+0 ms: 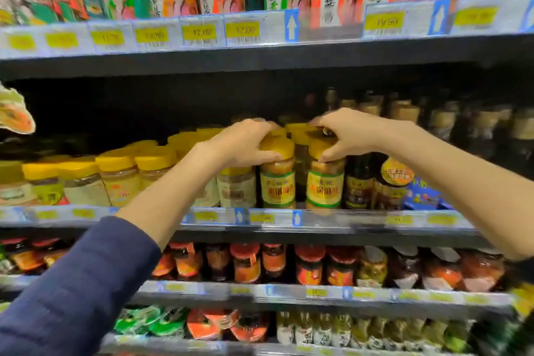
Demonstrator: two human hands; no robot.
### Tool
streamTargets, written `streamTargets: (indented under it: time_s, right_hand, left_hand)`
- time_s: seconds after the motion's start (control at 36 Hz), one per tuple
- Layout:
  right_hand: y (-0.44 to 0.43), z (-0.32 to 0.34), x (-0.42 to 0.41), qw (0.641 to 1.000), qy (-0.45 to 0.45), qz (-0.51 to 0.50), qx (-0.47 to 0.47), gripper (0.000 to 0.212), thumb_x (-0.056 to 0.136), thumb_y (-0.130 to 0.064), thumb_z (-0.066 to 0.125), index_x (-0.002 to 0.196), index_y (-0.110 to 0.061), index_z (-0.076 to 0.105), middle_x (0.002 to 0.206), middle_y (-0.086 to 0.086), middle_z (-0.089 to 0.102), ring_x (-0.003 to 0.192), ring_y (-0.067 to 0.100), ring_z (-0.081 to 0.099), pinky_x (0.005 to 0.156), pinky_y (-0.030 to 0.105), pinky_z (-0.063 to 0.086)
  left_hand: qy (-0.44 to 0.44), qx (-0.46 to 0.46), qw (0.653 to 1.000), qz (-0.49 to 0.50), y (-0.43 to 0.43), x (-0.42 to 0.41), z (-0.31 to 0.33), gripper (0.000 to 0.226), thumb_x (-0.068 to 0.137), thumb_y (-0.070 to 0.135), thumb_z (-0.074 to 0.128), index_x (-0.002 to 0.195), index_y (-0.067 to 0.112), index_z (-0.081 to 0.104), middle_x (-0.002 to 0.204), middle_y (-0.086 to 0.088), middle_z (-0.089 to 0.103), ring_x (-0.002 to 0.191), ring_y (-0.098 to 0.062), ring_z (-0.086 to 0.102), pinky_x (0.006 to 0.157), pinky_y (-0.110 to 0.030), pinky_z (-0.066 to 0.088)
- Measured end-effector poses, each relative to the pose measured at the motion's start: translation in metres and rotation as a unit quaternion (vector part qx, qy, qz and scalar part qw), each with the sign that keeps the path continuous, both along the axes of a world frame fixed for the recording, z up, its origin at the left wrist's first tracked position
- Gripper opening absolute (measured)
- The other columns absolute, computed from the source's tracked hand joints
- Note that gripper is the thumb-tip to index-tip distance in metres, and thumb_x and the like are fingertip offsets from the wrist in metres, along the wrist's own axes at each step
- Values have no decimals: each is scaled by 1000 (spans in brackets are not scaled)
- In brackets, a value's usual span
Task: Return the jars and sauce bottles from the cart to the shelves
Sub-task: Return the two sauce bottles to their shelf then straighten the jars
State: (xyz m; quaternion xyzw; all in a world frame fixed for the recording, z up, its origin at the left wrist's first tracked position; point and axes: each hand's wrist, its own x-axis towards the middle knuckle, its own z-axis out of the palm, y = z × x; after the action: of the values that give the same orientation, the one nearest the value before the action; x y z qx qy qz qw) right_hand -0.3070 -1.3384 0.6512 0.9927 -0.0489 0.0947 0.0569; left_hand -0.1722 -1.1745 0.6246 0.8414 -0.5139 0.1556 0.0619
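At frame centre, the left hand (245, 143) grips one yellow-lidded jar (278, 179) by its cap and the right hand (344, 136) another (325, 182), both standing at the middle shelf (332, 221) edge. These two look nearly placed (no cart visible, so what remains is unclear).

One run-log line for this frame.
left hand: grips left jar's yellow lid | right hand: grips right jar lid | both jars upright on middle shelf front

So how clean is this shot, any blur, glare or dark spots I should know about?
Head view: price tags smeared unreadable by motion blur; the recess above the yellow-lidded jars falls into deep shadow; shelf edges bow from wide-angle distortion; both hands fairly sharp.
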Motion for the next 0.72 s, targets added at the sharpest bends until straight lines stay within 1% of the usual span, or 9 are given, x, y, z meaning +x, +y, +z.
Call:
streamTargets:
  time_s: [0.06,0.11,0.19,0.25,0.39,0.5,0.53,0.64,0.72]
  right_hand:
    - [0,2,4,1000,12,-23,14,73,78,-39,70,139,-15,37,135,7,51,116,23,51,91,32,48]
    - [-1,3,8,998,37,-47,12,73,79,-41,68,140,-14,36,135,6,50,112,21,51,86,28,45]
    - [-3,3,14,994,75,-80,-11,82,78,-47,66,145,-17,29,145,6,40,129,24,42,99,33,41]
    - [-4,3,17,990,93,-99,-29,84,78,-51,64,145,-16,27,148,6,35,132,25,38,104,35,38]
    - [-6,4,24,984,122,-125,-34,85,77,-56,63,146,-22,25,151,6,29,134,26,36,103,34,36]
    - [-6,6,26,983,128,-128,-34,84,77,-54,63,145,-20,26,148,5,33,132,26,38,101,33,38]
    - [-6,6,25,983,128,-125,-35,83,78,-53,64,145,-20,27,148,5,33,131,25,38,100,32,38]
    - [-7,5,27,986,123,-108,-28,80,77,-51,65,142,-19,32,144,7,36,126,25,42,96,31,41]
    - [-7,5,28,988,120,-97,-15,78,77,-47,67,142,-19,33,142,8,38,125,26,44,96,32,42]
  left_hand:
    - [12,11,1000,-17,-7,8,3,66,82,53,57,137,21,41,134,-5,52,120,-24,50,98,-41,46]
    - [23,21,999,-22,-12,13,6,67,81,57,55,137,24,40,134,-3,52,119,-23,51,95,-42,47]
    - [49,23,998,-41,-16,20,8,65,80,61,53,135,30,40,133,-2,52,118,-23,51,93,-40,49]
    - [58,28,997,-35,-17,25,9,67,79,64,53,136,32,38,137,-3,47,123,-23,46,94,-39,45]
    - [81,68,994,4,-18,33,7,84,69,76,51,138,31,36,142,-1,40,126,-25,41,99,-43,42]
    - [102,63,993,8,-17,37,4,98,53,87,47,135,33,41,140,0,41,124,-24,43,99,-44,44]
    - [109,60,992,9,-18,38,4,98,52,87,48,134,33,41,139,0,41,124,-23,43,99,-44,44]
    - [128,52,990,-3,-18,37,3,87,64,75,56,136,29,42,139,0,41,124,-22,42,94,-36,42]
    - [133,51,990,-8,-17,34,3,84,67,71,58,136,27,42,140,0,41,125,-22,42,94,-36,41]
